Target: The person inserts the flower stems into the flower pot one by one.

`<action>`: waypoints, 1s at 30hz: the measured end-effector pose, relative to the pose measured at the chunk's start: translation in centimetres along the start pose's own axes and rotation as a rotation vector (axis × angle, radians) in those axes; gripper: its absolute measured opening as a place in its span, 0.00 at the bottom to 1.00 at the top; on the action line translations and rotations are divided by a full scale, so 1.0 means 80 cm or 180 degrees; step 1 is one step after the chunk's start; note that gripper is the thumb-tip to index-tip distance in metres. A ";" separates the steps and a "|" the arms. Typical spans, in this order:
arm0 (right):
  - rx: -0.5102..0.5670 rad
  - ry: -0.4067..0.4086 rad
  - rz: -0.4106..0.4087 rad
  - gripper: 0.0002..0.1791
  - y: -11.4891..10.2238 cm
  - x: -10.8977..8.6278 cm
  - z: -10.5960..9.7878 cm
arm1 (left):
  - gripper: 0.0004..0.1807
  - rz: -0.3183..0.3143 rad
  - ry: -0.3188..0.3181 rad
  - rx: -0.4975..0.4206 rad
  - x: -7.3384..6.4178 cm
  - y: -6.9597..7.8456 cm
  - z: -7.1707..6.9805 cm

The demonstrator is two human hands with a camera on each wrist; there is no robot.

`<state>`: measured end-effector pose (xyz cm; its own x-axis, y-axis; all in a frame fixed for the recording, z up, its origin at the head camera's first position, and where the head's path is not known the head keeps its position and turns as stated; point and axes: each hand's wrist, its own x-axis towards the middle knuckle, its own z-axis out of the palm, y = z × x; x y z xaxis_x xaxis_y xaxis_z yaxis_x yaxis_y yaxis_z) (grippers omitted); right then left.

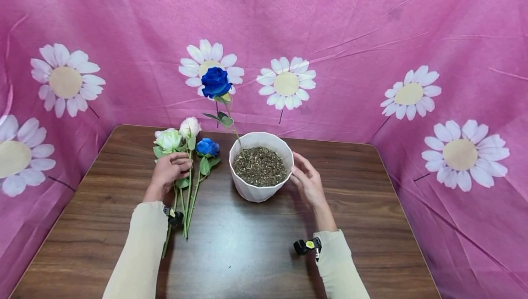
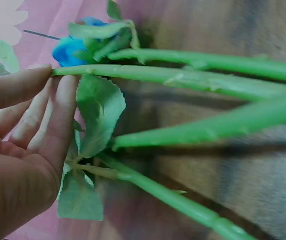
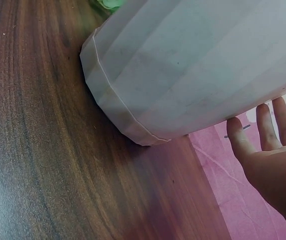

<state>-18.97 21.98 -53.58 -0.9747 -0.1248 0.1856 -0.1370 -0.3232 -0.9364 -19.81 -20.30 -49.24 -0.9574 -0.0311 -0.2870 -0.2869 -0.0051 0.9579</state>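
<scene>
A white faceted pot [image 1: 256, 192] of brown soil [image 1: 260, 167] stands on the table, with a tall blue rose [image 1: 216, 82] upright at its left inner side. My right hand [image 1: 308, 182] touches the pot's right side with extended fingertips, seen also against the pot wall [image 3: 183, 70] in the right wrist view. Left of the pot, my left hand [image 1: 170, 170] reaches over several loose roses and pinches the stem [image 2: 132, 73] of the pale pink rose [image 1: 189, 127] between its fingertips. Beside it lie a greenish-white rose [image 1: 168, 140] and a shorter blue rose [image 1: 208, 147].
The brown wood table [image 1: 231, 253] ends at the back and sides against a pink cloth [image 1: 350, 83] printed with big white daisies. The loose green stems [image 1: 185, 212] point toward the front edge, partly under the left wrist.
</scene>
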 end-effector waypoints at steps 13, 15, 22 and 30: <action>0.0105 -0.0060 -0.0103 0.25 -0.014 -0.005 0.012 | 0.27 0.0422 0.0245 -0.0879 -0.005 0.037 0.006; 0.0078 -0.0035 -0.0100 0.26 -0.029 -0.009 0.025 | 0.22 0.0401 0.0260 -0.1067 -0.006 0.040 0.007; 0.0084 0.0307 0.0191 0.27 -0.065 -0.016 0.059 | 0.15 0.0533 0.0254 -0.1573 -0.007 0.045 0.011; 0.0045 0.0297 0.0170 0.27 -0.064 -0.017 0.058 | 0.13 0.0582 0.0334 -0.2010 -0.013 0.060 0.017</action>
<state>-16.15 19.41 -47.66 -0.9928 -0.0544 0.1064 -0.0826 -0.3316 -0.9398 -20.21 -18.95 -44.34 -0.9717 -0.1839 -0.1483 -0.0163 -0.5740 0.8187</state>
